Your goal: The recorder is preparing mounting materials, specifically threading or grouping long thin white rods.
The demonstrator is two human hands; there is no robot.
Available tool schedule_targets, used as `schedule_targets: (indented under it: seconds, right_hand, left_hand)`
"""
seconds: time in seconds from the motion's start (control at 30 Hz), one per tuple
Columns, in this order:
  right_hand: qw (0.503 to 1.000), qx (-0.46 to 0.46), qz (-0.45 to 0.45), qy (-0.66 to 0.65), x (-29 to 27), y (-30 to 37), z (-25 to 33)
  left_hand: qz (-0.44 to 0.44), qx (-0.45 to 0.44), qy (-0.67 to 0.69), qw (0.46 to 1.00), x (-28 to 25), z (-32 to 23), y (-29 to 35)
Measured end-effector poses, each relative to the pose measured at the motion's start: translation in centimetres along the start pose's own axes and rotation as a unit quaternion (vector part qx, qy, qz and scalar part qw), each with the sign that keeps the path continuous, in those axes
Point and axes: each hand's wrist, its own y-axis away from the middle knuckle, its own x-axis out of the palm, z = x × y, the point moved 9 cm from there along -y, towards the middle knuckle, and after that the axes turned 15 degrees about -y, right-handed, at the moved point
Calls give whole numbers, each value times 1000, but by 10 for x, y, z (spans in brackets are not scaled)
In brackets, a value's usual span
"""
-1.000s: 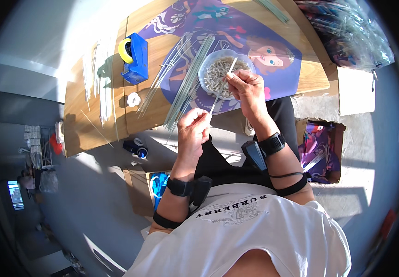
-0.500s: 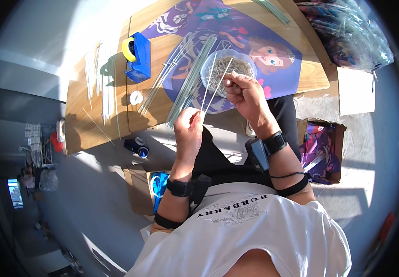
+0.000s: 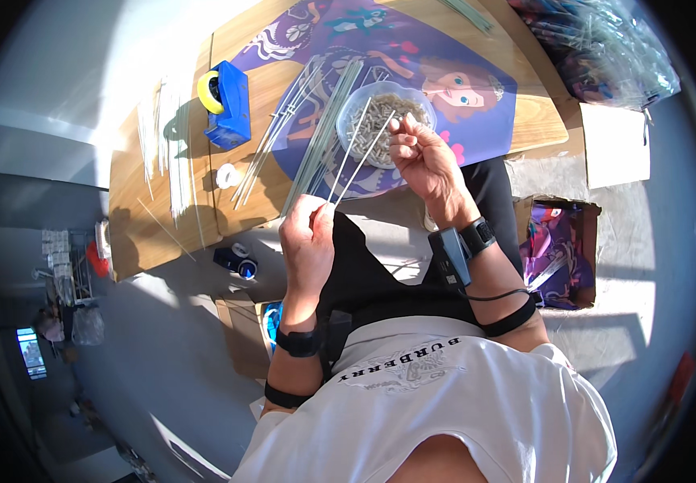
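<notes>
2 thin pale sticks (image 3: 356, 174) slant side by side above the near edge of the tabletop (image 3: 134, 233), their upper ends spread slightly apart over a bowl. From my remote feed I see the left hand (image 3: 309, 241) grasping their lower ends between thumb and curled fingers, just off that near edge. The right hand (image 3: 430, 165) has its thumb and fingertips drawn together beside the upper end of 1 stick; I cannot tell whether they pinch anything.

Behind the sticks, the translucent bowl (image 3: 342, 117) sits at the near edge, filled with short, pale, tube-like pieces (image 3: 376, 122). It rests on a purple sheet (image 3: 489, 133) printed with a cartoon figure, which reaches toward the right corner.

To the bowl's left I see 2 loose bundles of rods, a greenish bundle (image 3: 329, 121) and a paler bundle (image 3: 282, 121). Farther left stand a blue tape dispenser (image 3: 233, 105) with a yellow roll and, nearer me, a small white ring (image 3: 229, 175). More white rods (image 3: 179, 161) lie toward the left edge. Past the right corner, on the floor, is an open cardboard box (image 3: 593, 262) holding purple printed material.
</notes>
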Motion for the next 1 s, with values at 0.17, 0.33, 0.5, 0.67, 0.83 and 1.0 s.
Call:
schedule_targets:
  seconds: [0.17,0.33,0.5,0.67,0.83,1.0]
  right_hand:
    - [998,-47,-33,34,3,3,4]
    - [999,-28,34,31,4,2,7]
    - [998,-50,27,17,11,2,3]
    - [990,-98,-44,92,12,9,6]
    - [998,-21,41,34,0,-1,8]
    - [999,-23,6,27,3,2,3]
  left_hand:
    - [9,2,8,1000,3,-4,1]
    - [10,14,5,1000,4,-4,1]
    - [12,1,-2,1000,5,-3,1]
    - [5,10,-18,1000,5,-1,1]
    - [4,12,-29,999,6,-4,0]
    - [2,7,-23,1000,6,0,0]
